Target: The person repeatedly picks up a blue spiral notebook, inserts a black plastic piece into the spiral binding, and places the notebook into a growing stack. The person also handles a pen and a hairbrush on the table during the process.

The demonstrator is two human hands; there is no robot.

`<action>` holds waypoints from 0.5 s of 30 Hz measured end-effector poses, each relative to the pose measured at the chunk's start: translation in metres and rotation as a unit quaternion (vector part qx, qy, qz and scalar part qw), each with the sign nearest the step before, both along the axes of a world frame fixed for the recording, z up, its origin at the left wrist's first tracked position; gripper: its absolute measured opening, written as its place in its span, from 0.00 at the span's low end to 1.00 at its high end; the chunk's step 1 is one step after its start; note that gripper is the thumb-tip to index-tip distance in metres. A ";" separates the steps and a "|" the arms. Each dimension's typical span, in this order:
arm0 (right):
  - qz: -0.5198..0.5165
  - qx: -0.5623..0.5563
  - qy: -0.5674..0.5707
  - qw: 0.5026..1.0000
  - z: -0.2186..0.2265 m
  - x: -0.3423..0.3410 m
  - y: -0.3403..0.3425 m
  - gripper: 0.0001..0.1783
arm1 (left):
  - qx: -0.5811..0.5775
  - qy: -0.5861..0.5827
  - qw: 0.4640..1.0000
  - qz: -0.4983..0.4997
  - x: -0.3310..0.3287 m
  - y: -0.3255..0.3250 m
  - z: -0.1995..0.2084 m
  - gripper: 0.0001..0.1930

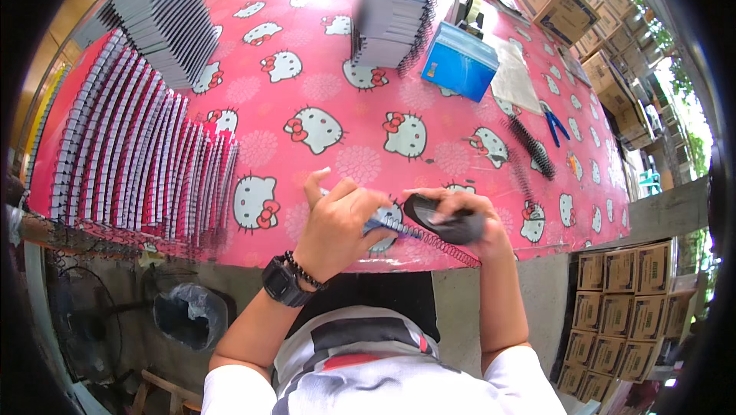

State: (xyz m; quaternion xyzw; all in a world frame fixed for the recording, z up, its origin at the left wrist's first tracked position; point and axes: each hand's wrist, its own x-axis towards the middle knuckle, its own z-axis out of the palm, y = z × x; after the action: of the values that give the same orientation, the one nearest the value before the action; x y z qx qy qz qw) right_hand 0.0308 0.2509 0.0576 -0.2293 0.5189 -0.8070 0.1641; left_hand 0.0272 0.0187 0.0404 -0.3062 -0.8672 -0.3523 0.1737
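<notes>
At the table's near edge, my left hand (337,219) is closed on a thin notebook (377,223), seen nearly edge-on and mostly covered by the fingers. A spiral binding coil (448,248) runs from the notebook's edge toward the lower right, past the holes. My right hand (484,219) grips a smooth black curved object (441,217) over the coil; its exact kind does not show. Whether the object touches the coil cannot be made out. Loose dark coils (533,146) lie on the table to the right of my hands.
Spiral notebooks (138,139) with pink covers stand in a row at left, with a stack of notebooks (165,20) behind. Another notebook stack (391,20) and a blue box (460,62) stand farther back. Blue-handled pliers (555,125) lie at right. Cartons (617,311) are piled beyond the pink table (322,154).
</notes>
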 end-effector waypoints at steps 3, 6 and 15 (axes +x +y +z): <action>-0.075 0.310 0.074 0.945 -0.005 -0.007 -0.003 0.33 | 0.021 -0.032 0.999 -0.001 0.001 -0.001 -0.001 0.38; -0.067 0.244 0.021 0.967 -0.003 -0.013 -0.001 0.36 | 0.182 -0.028 0.979 0.086 -0.004 -0.009 -0.013 0.44; -0.017 0.112 0.008 0.994 0.003 -0.014 -0.014 0.25 | 0.312 -0.360 0.876 -0.079 -0.012 -0.021 -0.049 0.26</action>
State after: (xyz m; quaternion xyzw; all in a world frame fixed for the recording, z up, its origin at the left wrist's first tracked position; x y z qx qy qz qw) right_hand 0.0168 0.2364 0.0607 -0.2066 0.6110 -0.7449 0.1707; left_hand 0.0153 -0.0023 -0.0087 -0.1552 -0.6877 -0.7032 -0.0923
